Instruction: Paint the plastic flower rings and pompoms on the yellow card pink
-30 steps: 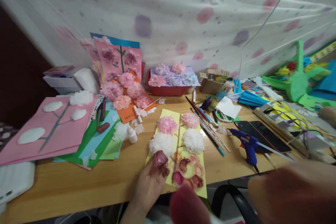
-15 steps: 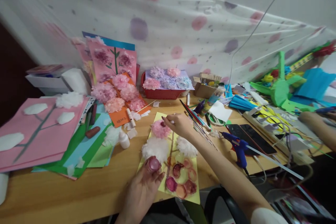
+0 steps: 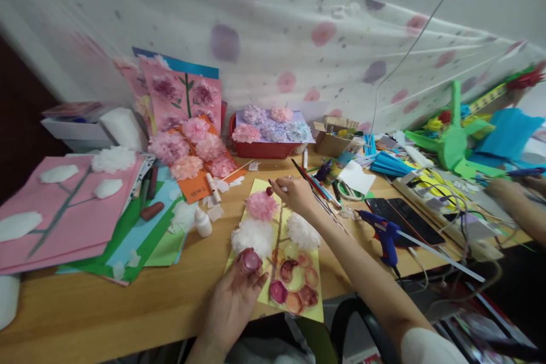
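Note:
My left hand (image 3: 232, 301) is closed round a small pot of dark pink paint (image 3: 251, 260), held low over the yellow sheet's left edge. Between the fingers of my right hand (image 3: 294, 193) is a small dauber with a dark red round tip (image 3: 269, 190); most of its handle is hidden. That tip is over the upper edge of a pink tissue-paper flower (image 3: 261, 206); contact is unclear. Beneath lies a yellow sheet (image 3: 314, 310) with a painted brown stem. White tissue flowers (image 3: 252, 237) and a round-welled paint palette (image 3: 294, 280) rest on it.
A glue bottle (image 3: 202, 223) and coloured paper (image 3: 149, 239) are left of the yellow sheet. Brushes, phones (image 3: 405, 222) and a blue glue gun (image 3: 386, 233) with trailing cables lie right. A red basket (image 3: 268, 151) stands behind. Another person's hand (image 3: 507, 199) is far right.
My right hand has shifted slightly, and the dauber's tip has lifted from the middle of the pink flower to its upper edge. The left hand still holds the paint pot.

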### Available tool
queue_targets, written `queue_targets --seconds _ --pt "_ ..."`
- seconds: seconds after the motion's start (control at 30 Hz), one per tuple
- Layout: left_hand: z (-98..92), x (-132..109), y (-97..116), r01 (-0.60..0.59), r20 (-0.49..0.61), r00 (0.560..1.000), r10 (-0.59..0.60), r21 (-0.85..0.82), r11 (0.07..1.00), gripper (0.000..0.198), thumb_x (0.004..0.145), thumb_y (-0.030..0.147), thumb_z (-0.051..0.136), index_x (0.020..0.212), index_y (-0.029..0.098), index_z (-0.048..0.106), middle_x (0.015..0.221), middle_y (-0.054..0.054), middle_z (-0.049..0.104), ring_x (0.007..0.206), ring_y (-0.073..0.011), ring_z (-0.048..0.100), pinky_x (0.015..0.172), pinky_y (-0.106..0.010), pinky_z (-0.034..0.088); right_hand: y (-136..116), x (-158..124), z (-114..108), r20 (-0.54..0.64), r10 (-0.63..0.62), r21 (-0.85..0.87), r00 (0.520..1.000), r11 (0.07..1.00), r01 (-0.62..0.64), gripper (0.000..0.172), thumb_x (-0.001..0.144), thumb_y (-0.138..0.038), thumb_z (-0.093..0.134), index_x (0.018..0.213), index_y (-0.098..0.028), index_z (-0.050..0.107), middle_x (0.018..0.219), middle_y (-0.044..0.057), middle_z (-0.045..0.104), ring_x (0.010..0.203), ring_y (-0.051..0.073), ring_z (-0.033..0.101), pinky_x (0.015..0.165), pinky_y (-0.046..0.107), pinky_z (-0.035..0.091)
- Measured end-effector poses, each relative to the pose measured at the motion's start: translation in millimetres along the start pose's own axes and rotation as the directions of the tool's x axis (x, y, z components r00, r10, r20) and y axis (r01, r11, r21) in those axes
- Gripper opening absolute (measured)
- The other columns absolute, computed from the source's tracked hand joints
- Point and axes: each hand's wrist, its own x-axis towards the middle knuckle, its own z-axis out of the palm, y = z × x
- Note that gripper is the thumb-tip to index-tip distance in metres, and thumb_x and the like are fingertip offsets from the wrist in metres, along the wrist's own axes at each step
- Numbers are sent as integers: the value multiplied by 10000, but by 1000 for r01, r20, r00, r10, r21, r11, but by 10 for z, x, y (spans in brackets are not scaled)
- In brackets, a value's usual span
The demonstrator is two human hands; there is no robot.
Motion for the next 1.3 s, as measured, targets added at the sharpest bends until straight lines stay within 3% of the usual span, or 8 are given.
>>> queue_targets --seconds 0.17,0.3,0.43,0.63,0.83,0.97,1.1,1.3 --pt "-9 16 -14 -6 6 1000 6 -13 1000 390 962 65 417 753 127 741 722 -87 740 654 -186 693 731 -365 591 -5 26 -66 44 -63 -10 997 998 64 441 992 -352 521 611 -186 667 585 27 663 552 117 562 572 238 320" --pt "-26 35 -17 -12 12 1000 12 -35 999 389 961 72 415 765 123 747 729 -91 744 660 -196 698 731 -381 592 -12 11 -100 1 -15 -53 1000 998 15 481 1034 -336 423 678 -178 705 626 57 688 571 131 573 574 249 317" --pt "-46 50 -4 -7 21 1000 7 -36 999 380 963 92 425 767 118 750 751 -103 750 677 -199 702 753 -388 592 -10 -22 -63 38 -26 -56 999 998 28 465 993 -392 511 606 -189 669 562 25 646 528 116 543 561 238 318" --pt "-43 69 -1 3 45 999 -1 -29 1000 345 953 97 454 782 125 753 765 -101 757 704 -196 708 781 -388 593 14 -31 -26 -26 35 -66 999 997 -37 501 1021 -404 437 621 -183 643 585 42 647 553 132 548 565 251 309" --pt "6 64 3 29 7 1000 -29 -24 999 399 975 93 408 765 122 746 749 -94 755 686 -190 711 753 -373 592 -1 -4 25 -71 87 -44 994 995 -90 518 1035 -401 396 621 -180 614 606 56 662 557 131 547 550 251 297" --pt "9 81 7 43 -16 999 -44 -28 999 416 979 96 397 744 121 738 744 -102 758 676 -202 713 730 -378 586 5 25 66 -31 82 1 996 997 -82 509 1011 -427 444 573 -191 552 533 19 616 499 113 517 536 233 311" --pt "-7 92 6 47 -31 998 -48 -40 998 416 982 100 386 758 132 735 752 -91 759 679 -202 709 737 -386 582 1 49 60 -89 132 3 987 991 -133 473 1025 -371 387 619 -190 546 614 60 647 558 135 534 566 254 301" --pt "-14 72 8 40 -20 999 -40 -38 998 376 976 109 420 743 141 713 742 -78 738 697 -197 694 795 -402 571 -51 -6 -60 69 30 100 997 994 -37 535 976 -450 460 504 -198 447 446 -8 501 434 91 398 497 244 275"
